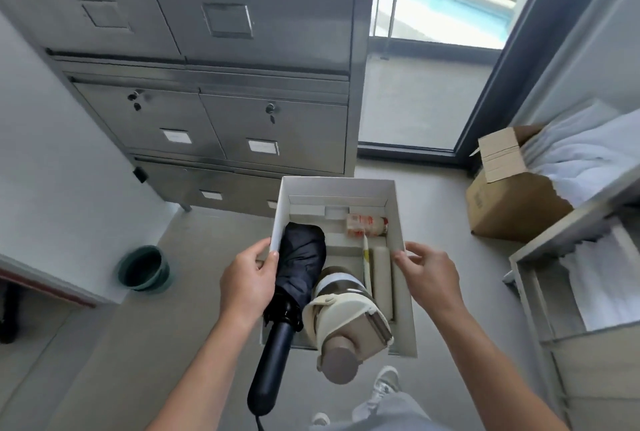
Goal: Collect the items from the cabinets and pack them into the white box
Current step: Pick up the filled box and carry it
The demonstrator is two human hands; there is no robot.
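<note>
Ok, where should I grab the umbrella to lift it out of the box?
Grip the umbrella by its handle, from the near side: it juts free past the white box rim, while the canopy is wedged between the left wall and the bottle.

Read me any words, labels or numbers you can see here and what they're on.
No text can be read.
Small bottle in the white box: red print, too blurred.
Cabinet drawer labels: too blurred.
Cardboard box: faint side marking, too small.
</note>
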